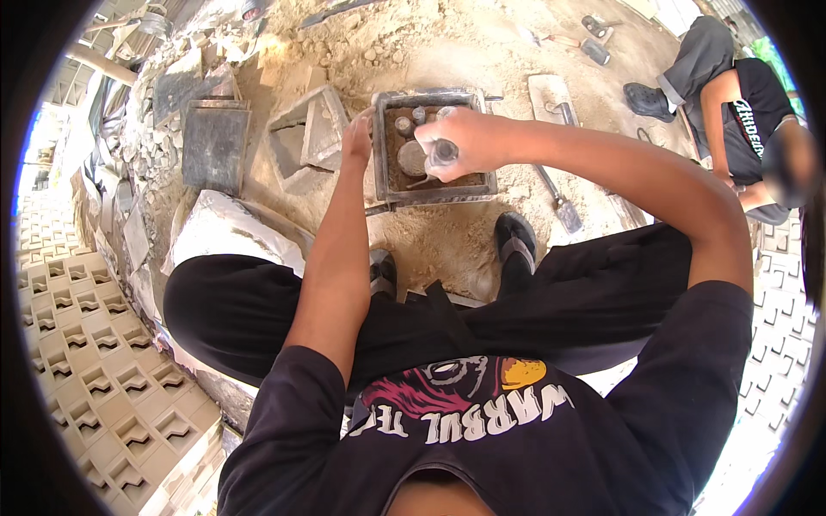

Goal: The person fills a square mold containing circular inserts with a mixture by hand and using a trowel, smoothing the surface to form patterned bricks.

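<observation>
Sandy ground (447,52) spreads ahead of us, with stacked patterned concrete blocks (95,378) at our far left and rubble beyond them. Moving right, we see a dark flat metal plate (215,142), then an empty square mould (305,138) lying tilted in the sand.

Our left hand (356,138) rests against the left wall of the square metal mould box (384,185) in front of us, fingers extended and not closed on anything. Inside the box lies brownish, sand-like fill, and standing in it are several round grey core pieces (411,159), one large and a few smaller toward the far wall.

Our right hand (460,138) is curled around a small cylindrical piece (444,153), holding it just above the fill near the box's middle. We judge that the step in hand is setting the cores into the mould; the next move seems to call for lowering this piece straight and seating it apart from its neighbours.

Further right, a trowel (557,202) and a flat float (552,96) lie on the sand, and another person (731,112) sits at the far right.
</observation>
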{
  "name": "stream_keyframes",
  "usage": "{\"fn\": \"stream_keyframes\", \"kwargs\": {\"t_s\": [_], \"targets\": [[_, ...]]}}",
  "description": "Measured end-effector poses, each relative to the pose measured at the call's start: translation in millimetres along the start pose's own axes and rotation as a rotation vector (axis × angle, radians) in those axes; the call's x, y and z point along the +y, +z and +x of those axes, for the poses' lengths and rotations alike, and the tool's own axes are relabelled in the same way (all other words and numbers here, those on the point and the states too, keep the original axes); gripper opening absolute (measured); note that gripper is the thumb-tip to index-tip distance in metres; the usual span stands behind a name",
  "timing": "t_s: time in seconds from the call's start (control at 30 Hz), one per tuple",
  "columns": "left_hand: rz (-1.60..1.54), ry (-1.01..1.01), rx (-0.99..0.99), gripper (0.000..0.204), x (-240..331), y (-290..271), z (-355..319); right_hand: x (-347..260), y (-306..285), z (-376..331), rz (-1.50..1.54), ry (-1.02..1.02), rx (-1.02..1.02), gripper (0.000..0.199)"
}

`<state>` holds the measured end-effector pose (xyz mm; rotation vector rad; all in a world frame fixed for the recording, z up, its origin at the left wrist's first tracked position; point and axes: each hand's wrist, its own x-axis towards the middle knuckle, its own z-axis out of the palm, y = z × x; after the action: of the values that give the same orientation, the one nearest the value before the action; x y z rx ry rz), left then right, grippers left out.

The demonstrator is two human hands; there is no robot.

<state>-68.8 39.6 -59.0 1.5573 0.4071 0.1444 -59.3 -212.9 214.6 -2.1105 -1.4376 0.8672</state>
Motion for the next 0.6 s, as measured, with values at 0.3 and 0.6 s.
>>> {"fn": "stream_keyframes", "kwargs": {"t_s": [0.3,0.6], "targets": [[0.33,0.173,0.09,0.041,17.4,13.4,-14.2,16.5,-24.8,-12.4,-0.177,0.153,-0.153,0.03],[0.476,0.263,0.16,0.039,23.8,23.0,-21.0,1.9,-63.3,-14.0,-0.148,0.19,0.044,0.031]]}}
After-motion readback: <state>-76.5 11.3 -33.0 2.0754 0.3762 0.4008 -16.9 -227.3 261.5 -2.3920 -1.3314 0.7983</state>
